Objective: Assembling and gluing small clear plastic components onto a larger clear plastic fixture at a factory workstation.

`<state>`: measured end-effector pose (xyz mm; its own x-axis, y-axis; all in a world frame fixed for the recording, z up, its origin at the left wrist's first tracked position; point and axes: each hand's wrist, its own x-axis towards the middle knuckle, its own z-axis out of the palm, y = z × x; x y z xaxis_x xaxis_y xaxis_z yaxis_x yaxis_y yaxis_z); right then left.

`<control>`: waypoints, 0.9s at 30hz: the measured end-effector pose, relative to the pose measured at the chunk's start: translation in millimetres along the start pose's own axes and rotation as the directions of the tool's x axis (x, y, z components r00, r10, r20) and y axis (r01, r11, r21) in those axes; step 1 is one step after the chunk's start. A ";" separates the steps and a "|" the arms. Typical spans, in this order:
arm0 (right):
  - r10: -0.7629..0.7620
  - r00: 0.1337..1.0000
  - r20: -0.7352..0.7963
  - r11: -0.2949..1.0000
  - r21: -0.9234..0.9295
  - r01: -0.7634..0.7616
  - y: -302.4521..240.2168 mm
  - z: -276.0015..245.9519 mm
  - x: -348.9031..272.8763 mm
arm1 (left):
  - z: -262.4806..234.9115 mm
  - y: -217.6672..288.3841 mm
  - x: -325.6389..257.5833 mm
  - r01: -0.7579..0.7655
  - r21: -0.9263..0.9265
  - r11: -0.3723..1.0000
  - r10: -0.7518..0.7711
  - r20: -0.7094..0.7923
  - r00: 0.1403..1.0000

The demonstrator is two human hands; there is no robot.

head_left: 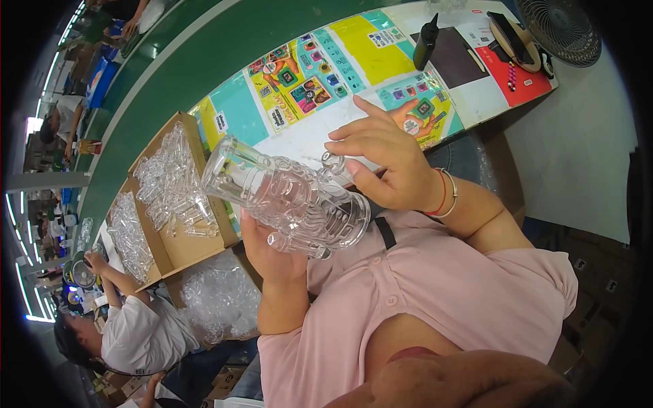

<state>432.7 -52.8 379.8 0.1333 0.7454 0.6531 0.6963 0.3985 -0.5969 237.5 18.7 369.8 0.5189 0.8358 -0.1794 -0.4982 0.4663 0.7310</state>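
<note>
Left fingers (252,236) cradling clear vessel (279,187), right fingers (360,144) pinching its stub (331,160), carton (183,251) of clear pieces (166,180) beside, dark bottle (426,44) beyond

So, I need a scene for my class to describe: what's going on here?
A person in a pink top is handling a clear moulded piece near the edge of a table. The left hand supports it from below, while the fingers of the right hand are at a small rounded part. To the left, a cardboard box holds many clear pieces.
</note>
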 end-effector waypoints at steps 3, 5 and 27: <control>-0.005 1.000 -0.015 1.000 0.019 0.005 -0.1 -0.6 0.1 | 0.4 1.0 0.2 0.090 -0.067 0.994 -0.091 -0.010 0.996; 0.010 1.000 0.000 0.999 0.039 -0.010 0.3 -1.1 0.0 | 4.6 3.4 -2.6 0.167 -0.168 0.972 -0.165 0.026 0.986; -0.288 0.812 0.509 0.644 0.730 -0.229 -3.3 3.6 -58.6 | -13.8 -5.6 -22.0 -0.473 0.547 0.690 -0.321 0.818 0.478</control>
<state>420.1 -95.9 341.8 -0.4508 0.7621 0.4648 -0.0971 0.4757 -0.8742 219.3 1.7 360.6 0.9759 0.0125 0.2180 -0.2092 -0.2323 0.9499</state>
